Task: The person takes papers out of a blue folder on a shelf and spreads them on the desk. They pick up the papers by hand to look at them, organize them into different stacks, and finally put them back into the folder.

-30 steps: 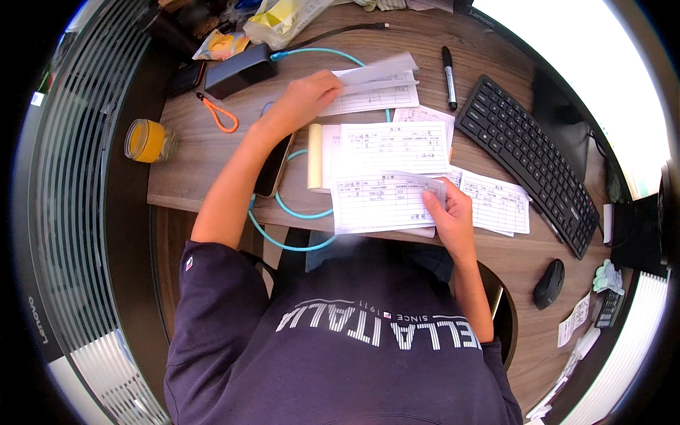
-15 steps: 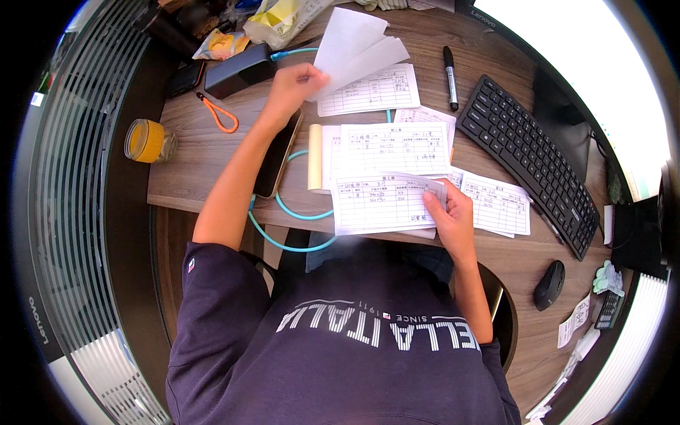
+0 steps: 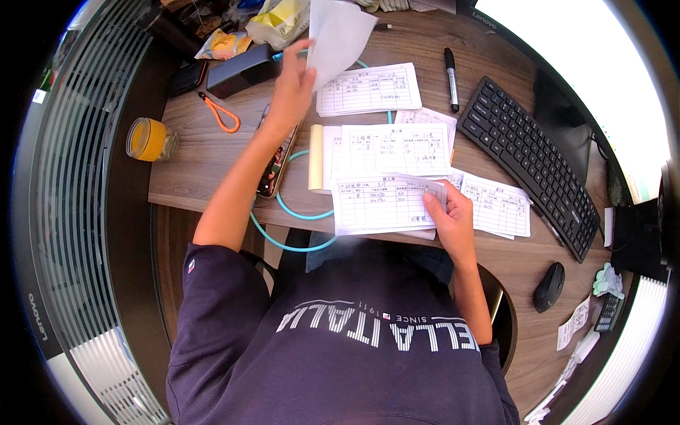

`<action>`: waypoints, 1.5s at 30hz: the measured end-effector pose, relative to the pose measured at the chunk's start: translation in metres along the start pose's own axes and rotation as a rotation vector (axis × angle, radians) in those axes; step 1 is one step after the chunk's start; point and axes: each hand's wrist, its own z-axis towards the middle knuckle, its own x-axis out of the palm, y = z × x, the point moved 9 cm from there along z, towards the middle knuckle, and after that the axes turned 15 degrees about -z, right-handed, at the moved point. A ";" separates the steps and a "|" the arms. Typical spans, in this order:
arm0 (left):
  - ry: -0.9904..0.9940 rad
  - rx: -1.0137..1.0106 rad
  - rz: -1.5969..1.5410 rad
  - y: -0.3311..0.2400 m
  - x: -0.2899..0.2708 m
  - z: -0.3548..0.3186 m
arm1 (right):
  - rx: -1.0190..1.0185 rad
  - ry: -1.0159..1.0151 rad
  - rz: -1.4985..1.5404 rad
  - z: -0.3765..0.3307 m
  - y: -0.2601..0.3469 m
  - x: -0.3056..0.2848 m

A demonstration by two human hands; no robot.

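Observation:
My left hand (image 3: pixel 292 86) is raised over the back of the desk and pinches a loose white paper sheet (image 3: pixel 338 34) by its lower edge, so the sheet stands up in the air. Below it lies a stack of printed forms (image 3: pixel 368 90). My right hand (image 3: pixel 448 214) grips the right edge of another printed form (image 3: pixel 379 204) at the desk's near edge. Between the two hands lies a pad of forms (image 3: pixel 386 150), and further forms (image 3: pixel 496 205) spread out to the right of my right hand.
A black keyboard (image 3: pixel 528 156) and a black mouse (image 3: pixel 549 287) sit to the right. A black marker (image 3: pixel 450 69) lies by the far stack. A phone (image 3: pixel 273 173), a teal cable (image 3: pixel 294 212), an orange loop (image 3: pixel 221 117) and a glass of orange drink (image 3: pixel 147 139) are on the left.
My left hand has lifted the top sheet off the far stack and raised it upward and away. My right hand has stayed on the near form.

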 end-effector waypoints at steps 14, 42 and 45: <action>0.377 0.195 0.355 -0.044 0.038 -0.003 | -0.007 -0.004 -0.018 0.000 0.002 -0.001; 0.797 0.316 0.767 -0.025 0.080 -0.046 | -0.037 -0.020 -0.092 0.000 0.004 -0.003; 0.744 0.291 0.714 -0.011 0.071 -0.036 | -0.043 -0.073 -0.026 0.002 -0.001 -0.004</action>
